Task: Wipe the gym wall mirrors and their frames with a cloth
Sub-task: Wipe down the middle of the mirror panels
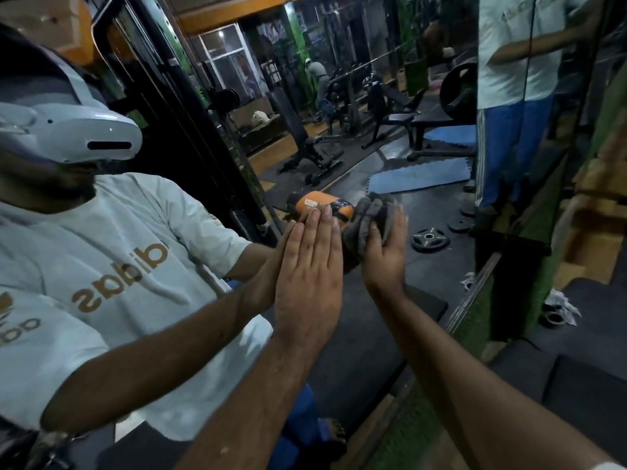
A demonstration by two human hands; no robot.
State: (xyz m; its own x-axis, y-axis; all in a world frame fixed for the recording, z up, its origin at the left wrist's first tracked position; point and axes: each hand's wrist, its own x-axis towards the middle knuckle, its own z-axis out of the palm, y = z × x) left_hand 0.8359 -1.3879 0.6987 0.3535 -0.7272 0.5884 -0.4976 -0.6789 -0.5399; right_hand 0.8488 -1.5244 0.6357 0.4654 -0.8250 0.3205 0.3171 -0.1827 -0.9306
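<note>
I stand close to a large wall mirror (356,137) that reflects me and the gym behind me. My left hand (307,279) lies flat on the glass with straight fingers, palm meeting its own reflection, and holds nothing. To its right, my right hand (386,256) presses a crumpled grey cloth (368,215) against the glass at about the same height. The mirror's lower frame strip (470,300) runs diagonally below my right forearm. A dark vertical frame (573,137) divides this pane from the pane to the right.
Green artificial turf (475,327) lines the wall under the mirror. Crumpled white scraps (559,305) lie on the dark floor mat at the right. The reflection shows benches, weight plates, blue mats, an orange cylinder and another person standing at the right.
</note>
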